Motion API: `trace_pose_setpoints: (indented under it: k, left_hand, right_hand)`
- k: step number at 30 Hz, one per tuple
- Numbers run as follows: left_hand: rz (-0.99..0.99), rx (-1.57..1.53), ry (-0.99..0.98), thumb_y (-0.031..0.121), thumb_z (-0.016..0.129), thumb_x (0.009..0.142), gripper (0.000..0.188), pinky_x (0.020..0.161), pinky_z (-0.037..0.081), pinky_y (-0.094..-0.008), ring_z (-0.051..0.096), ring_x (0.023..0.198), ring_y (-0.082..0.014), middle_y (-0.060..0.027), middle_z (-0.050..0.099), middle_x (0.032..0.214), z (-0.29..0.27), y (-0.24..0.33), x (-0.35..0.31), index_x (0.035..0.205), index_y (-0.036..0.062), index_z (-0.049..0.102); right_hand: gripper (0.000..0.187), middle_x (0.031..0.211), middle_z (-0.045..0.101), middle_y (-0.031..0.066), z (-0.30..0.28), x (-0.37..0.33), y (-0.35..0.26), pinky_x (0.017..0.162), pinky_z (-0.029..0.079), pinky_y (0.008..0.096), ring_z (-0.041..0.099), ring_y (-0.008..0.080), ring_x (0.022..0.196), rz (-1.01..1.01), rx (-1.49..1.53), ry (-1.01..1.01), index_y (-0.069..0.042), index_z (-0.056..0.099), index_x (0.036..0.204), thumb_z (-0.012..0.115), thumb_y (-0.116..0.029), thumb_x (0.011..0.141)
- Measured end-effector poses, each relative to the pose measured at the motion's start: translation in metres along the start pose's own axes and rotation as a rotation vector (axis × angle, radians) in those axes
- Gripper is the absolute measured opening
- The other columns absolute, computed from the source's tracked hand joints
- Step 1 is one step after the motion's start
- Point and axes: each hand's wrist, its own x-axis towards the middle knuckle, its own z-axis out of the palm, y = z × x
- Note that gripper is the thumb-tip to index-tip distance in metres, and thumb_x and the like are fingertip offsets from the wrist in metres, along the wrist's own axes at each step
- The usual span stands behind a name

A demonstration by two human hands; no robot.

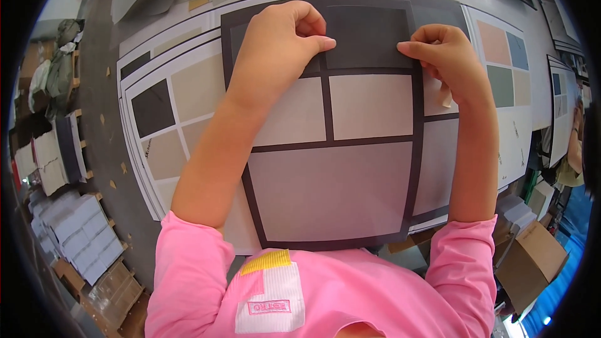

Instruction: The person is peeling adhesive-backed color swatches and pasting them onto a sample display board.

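Observation:
A black-bordered sample board (416, 181) lies in front of me, with pale rectangular panels set in it. Along its far part is a dark grey rectangular swatch (366, 39). My left hand (282, 44) is closed in a pinch at the swatch's left edge, thumb pointing right. At the opposite edge, my right hand (443, 56) pinches the right side, its thumb and forefinger together. Below the right palm shows a small tan piece (446, 96), and I cannot make out whether it is a fingertip or a scrap. The left hand hides part of the board's far left.
White boards with coloured swatches (150, 109) lie stacked under and left of the black one; another swatch board (506, 62) is at the right. Paper stacks (81, 231) stand on the floor at left. An open cardboard box (532, 263) sits at lower right.

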Motion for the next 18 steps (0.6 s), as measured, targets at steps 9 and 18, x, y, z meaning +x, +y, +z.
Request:
trace_pose_setpoints:
  k: [9,18]
  left_hand:
    - [-0.011,0.001,-0.004,0.006,0.074,0.079,0.012,0.066,0.047,-0.0273,0.058,0.071,-0.0122,-0.0040,0.066,0.076,0.0017,0.0017,-0.0025,0.084,0.0011,0.064]
    - [0.011,-0.003,0.021,0.004,0.074,0.079,0.012,0.066,0.048,-0.0269,0.060,0.071,-0.0128,-0.0050,0.067,0.077,0.0044,-0.0003,-0.0035,0.086,0.0000,0.066]
  right_hand:
    - [0.021,0.067,0.050,-0.0006,0.0013,0.0011,0.0041,0.044,0.029,0.0255,0.044,0.0080,0.058,0.001,0.066,0.000,-0.001,0.064,0.079,0.078,-0.015,0.080]
    - [0.021,0.067,0.051,-0.0001,0.0017,0.0006,0.0035,0.046,0.032,0.0263,0.045,0.0086,0.058,-0.004,0.076,-0.009,0.000,0.064,0.080,0.078,-0.016,0.081]
